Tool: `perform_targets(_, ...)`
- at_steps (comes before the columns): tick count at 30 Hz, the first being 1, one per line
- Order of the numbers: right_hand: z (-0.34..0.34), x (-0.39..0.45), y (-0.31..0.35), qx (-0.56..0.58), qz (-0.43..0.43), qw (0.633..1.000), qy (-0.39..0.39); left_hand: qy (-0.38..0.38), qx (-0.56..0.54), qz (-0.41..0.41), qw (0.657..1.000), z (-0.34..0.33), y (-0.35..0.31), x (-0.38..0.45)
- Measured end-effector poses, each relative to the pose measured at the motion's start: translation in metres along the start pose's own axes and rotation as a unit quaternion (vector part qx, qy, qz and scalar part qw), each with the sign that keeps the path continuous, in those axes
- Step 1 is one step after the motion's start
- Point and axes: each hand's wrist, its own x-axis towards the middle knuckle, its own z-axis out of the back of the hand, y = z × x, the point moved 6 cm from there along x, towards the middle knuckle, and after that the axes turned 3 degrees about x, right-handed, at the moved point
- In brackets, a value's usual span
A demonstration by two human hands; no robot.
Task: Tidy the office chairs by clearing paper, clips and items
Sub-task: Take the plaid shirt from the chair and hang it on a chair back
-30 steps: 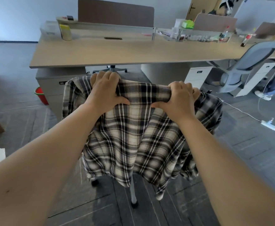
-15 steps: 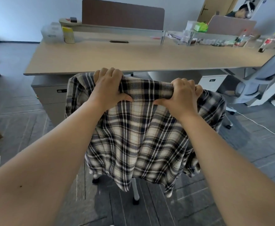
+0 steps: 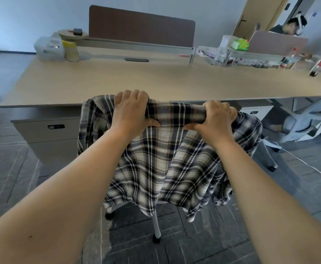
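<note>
Both hands, left (image 3: 132,111) and right (image 3: 215,119), stay clenched on the black-and-cream plaid shirt (image 3: 161,159) draped over the chair back, now nearer the long wooden desk (image 3: 155,80); tucking in seems underway.

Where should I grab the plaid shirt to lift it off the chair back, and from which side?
Grip the plaid shirt along its top fold, where it bends over the chair's top edge, coming from above on the near side. The left hand and right hand are already clamped there, set apart. Most of the cloth hangs loose toward the camera, so lifting straight up probably clears it.
</note>
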Motion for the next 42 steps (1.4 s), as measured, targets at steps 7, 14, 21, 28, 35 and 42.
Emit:
perform_targets(7, -0.013, 0.081, -0.045, 0.013, 0.046, 0.999, 0.026, -0.009, 0.007, 0.046, 0.999, -0.032, -0.023, 0.06)
perform_targets(14, -0.031, 0.155, -0.079, 0.013, 0.1, 0.994, 0.048, -0.021, -0.001, 0.106, 0.994, -0.06, -0.036, 0.123)
perform_targets(21, -0.044, 0.214, -0.094, 0.039, 0.141, 0.988, 0.049, -0.025, 0.025, 0.138, 0.99, -0.077, -0.038, 0.172)
perform_targets(28, -0.058, 0.262, -0.1, 0.056, 0.151, 0.986, 0.029, -0.029, 0.026, 0.142, 0.989, -0.093, -0.031, 0.217)
perform_targets(35, -0.064, 0.296, -0.109, 0.068, 0.155, 0.986, 0.012, -0.032, 0.026, 0.11, 0.993, -0.106, -0.031, 0.251)
perform_targets(42, -0.064, 0.294, -0.112, 0.05, 0.147, 0.987, 0.045, -0.021, 0.037, 0.122, 0.992, -0.104, -0.036, 0.25)
